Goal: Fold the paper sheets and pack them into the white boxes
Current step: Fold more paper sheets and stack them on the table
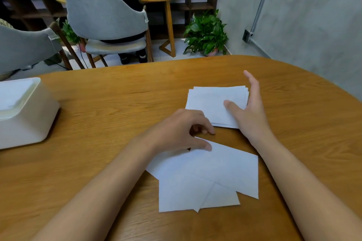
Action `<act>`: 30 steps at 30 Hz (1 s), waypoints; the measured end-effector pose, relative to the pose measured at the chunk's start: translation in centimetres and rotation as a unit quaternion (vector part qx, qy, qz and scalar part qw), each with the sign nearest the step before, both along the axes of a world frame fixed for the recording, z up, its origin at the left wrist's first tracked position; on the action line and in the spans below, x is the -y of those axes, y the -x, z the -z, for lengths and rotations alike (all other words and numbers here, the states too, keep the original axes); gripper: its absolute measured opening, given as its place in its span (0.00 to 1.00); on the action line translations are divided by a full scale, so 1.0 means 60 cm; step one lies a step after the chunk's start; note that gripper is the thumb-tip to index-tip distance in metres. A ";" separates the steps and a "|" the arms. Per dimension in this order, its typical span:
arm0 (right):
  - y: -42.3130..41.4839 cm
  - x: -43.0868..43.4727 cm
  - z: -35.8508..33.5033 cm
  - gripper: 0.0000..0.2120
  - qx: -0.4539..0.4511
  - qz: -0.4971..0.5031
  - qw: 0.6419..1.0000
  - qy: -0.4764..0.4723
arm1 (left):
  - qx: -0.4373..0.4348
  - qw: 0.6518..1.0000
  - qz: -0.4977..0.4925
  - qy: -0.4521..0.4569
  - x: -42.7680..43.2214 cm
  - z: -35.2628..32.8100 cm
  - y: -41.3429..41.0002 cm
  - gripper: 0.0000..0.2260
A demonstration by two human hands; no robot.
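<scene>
Nearest the camera lie the loose sheets [205, 178], a few white papers overlapping at odd angles on the table [109, 107], between the two forearms. They look flat and not yet folded, though one corner at the near edge may be turned over; the overlap makes that hard to tell.

At the far left stands the box [25, 111], white with rounded corners, well apart from the papers. Its top seems to hold something pale, perhaps sheets packed already, but the blur there hides what it is. Only this one box is in view.

The left hand [182, 131] rests on the far edge of the loose sheets. Its fingers are curled under and the thumb presses down on the paper, so the grip is half clenched and pins the sheet rather than lifting it.

Right of that, farther from the camera, sits the stack [213, 103], a neater pile with edges roughly lined up. These are smaller in outline than the loose ones, so I judge them to be folded sheets waiting to be packed.

The right hand [248, 107] lies at the stack's right side, fingers spread and straight, thumb laid on top of the paper. Its grip is released; it holds nothing.

By my reading the task is about midway: a pile is folded, some may be boxed, and the near sheets remain to be folded, then everything moved across to the box.
</scene>
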State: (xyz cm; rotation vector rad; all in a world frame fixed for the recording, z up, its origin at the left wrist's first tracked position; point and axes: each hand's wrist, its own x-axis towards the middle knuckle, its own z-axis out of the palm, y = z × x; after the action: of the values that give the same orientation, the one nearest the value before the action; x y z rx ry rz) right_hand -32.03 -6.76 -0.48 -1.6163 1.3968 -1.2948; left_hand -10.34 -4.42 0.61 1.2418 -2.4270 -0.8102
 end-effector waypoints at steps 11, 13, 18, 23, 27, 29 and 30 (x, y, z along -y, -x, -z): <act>0.006 0.011 0.004 0.37 0.126 -0.034 0.990 -0.049 | -0.065 0.998 -0.013 -0.024 -0.001 -0.026 -0.005 0.03; 0.006 0.012 0.000 0.34 0.164 -0.039 0.984 -0.060 | -0.107 0.993 -0.030 -0.028 0.006 -0.041 -0.013 0.03; 0.000 0.008 -0.005 0.29 0.201 -0.053 0.975 -0.078 | -0.171 0.979 -0.100 0.043 0.036 -0.059 -0.020 0.01; -0.002 0.000 -0.007 0.36 0.132 -0.081 0.987 -0.053 | -0.151 0.974 -0.152 0.073 0.075 -0.040 -0.008 0.02; -0.002 -0.001 0.002 0.38 0.037 -0.026 0.999 -0.013 | -0.118 0.966 -0.171 0.156 0.070 -0.017 -0.003 0.05; -0.003 -0.001 -0.001 0.38 0.039 -0.010 0.999 -0.014 | -0.096 0.970 -0.146 0.168 0.051 -0.019 -0.022 0.08; -0.004 -0.002 -0.002 0.39 0.036 -0.008 0.999 -0.017 | -0.072 0.981 -0.115 0.138 0.038 -0.023 -0.035 0.09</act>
State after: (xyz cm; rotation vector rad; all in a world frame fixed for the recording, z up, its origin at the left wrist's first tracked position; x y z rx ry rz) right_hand -31.77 -6.66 -0.36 -1.5406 1.3539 -1.3001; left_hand -8.22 -6.72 2.00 1.2751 -2.1421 -0.4614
